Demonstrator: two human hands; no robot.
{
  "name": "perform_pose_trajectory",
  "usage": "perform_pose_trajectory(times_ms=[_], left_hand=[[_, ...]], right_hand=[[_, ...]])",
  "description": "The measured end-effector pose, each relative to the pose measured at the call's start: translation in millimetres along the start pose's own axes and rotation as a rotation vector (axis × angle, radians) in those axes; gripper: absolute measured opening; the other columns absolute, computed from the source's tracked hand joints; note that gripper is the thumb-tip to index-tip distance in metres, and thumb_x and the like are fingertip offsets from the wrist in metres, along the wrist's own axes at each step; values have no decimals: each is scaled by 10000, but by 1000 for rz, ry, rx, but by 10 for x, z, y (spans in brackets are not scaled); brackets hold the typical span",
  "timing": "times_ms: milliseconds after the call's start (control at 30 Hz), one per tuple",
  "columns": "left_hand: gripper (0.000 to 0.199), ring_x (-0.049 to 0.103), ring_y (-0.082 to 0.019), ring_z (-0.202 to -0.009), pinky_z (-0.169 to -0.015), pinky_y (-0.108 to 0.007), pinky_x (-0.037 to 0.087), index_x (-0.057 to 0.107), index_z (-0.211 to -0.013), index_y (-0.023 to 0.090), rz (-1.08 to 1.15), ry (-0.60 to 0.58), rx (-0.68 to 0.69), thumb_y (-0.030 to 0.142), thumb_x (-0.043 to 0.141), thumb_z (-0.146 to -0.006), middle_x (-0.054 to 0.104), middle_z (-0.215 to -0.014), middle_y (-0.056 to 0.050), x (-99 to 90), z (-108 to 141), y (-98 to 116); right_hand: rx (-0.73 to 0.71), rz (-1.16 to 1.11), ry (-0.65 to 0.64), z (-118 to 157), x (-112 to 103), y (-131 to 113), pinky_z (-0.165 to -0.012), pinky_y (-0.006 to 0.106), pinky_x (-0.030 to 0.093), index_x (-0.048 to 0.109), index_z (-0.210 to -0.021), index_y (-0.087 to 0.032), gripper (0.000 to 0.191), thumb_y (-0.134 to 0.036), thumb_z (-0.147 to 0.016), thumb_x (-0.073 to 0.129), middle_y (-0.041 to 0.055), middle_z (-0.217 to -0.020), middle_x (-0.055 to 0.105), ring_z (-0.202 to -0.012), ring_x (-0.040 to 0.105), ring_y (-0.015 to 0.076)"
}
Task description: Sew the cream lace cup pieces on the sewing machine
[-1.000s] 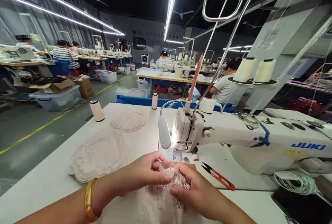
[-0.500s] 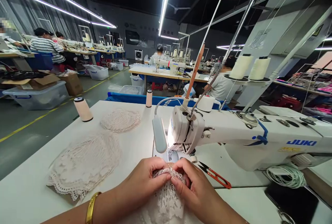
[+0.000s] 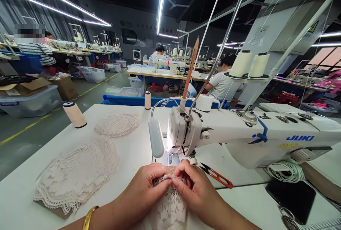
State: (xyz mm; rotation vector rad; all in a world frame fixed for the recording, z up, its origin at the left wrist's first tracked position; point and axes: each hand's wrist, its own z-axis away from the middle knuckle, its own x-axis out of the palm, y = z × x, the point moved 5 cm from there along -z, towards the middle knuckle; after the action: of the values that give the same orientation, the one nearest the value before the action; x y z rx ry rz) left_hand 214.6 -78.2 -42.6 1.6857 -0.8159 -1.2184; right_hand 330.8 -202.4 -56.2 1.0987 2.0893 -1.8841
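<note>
A piece of pale lace [image 3: 170, 207] hangs between my two hands, just in front of the needle area of a white sewing machine [image 3: 229, 134]. My left hand [image 3: 145, 189] pinches its upper edge between thumb and fingers. Close beside it, my right hand [image 3: 195, 191] is closed on the same edge, the thumb tips nearly touching. A larger pile of lace [image 3: 77, 173] lies on the table at the left, and a smaller lace pile [image 3: 117, 124] sits behind it. The lower part of the held lace leaves the view at the bottom.
Red-handled snips [image 3: 218, 176] lie right of my hands. Farther right are a coiled white cable [image 3: 286, 170] and a black phone [image 3: 291, 198]. Thread cones [image 3: 75, 115] [image 3: 147, 100] stand near the table's back edge. A lamp [image 3: 156, 138] hangs beside the needle. Other people sit at machines beyond.
The view has shifted slightly, so the table and machine appear farther left. Both hands keep hold of the lace, and their thumb tips have come a little closer together.
</note>
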Motion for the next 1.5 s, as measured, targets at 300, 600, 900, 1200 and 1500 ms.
perform_pose_trajectory(times_ms=[300, 600, 900, 1200, 1500], left_hand=[[176, 675, -213, -888, -807, -314, 513, 650, -800, 223, -36, 146, 10, 340, 650, -931, 732, -911, -19, -26, 23, -43], [176, 691, -208, -872, -796, -310, 514, 757, -1001, 242, 33, 144, -38, 328, 644, -897, 747, -921, -3, 31, 21, -134], [297, 608, -230, -862, -797, -357, 434, 655, -751, 220, -244, 88, -65, 416, 572, -959, 679, -853, -22, -35, -46, -16], [129, 560, -248, -858, -838, -414, 400, 634, -938, 219, -739, 299, 229, 153, 524, -954, 682, -976, -56, 84, -12, -163], [279, 595, -230, -783, -782, -396, 403, 680, -820, 215, -815, 253, 441, 84, 539, -1022, 699, -818, -29, 141, -16, -201]], right_hand=[[-122, 45, 83, 20, -4, -10, -663, 280, 398, 627, -939, -262, 134, -318, -1050, 577, -29, -820, 610, -748, 564, 170], [-184, 86, 130, 18, -16, -58, -627, 259, 403, 626, -911, -263, 145, -289, -1047, 586, -31, -815, 632, -704, 559, 156], [-156, 220, 139, -4, -6, -51, -647, 283, 411, 575, -877, -260, 192, -288, -1062, 537, -32, -789, 654, -703, 587, 177], [-92, 499, 181, -195, 143, 182, -658, 301, 414, 517, -817, -252, 199, -167, -994, 549, 8, -798, 676, -747, 638, 224], [-218, 611, 195, -63, 73, 152, -666, 325, 484, 615, -1056, -244, 100, -180, -1066, 539, 49, -951, 742, -770, 680, 239]])
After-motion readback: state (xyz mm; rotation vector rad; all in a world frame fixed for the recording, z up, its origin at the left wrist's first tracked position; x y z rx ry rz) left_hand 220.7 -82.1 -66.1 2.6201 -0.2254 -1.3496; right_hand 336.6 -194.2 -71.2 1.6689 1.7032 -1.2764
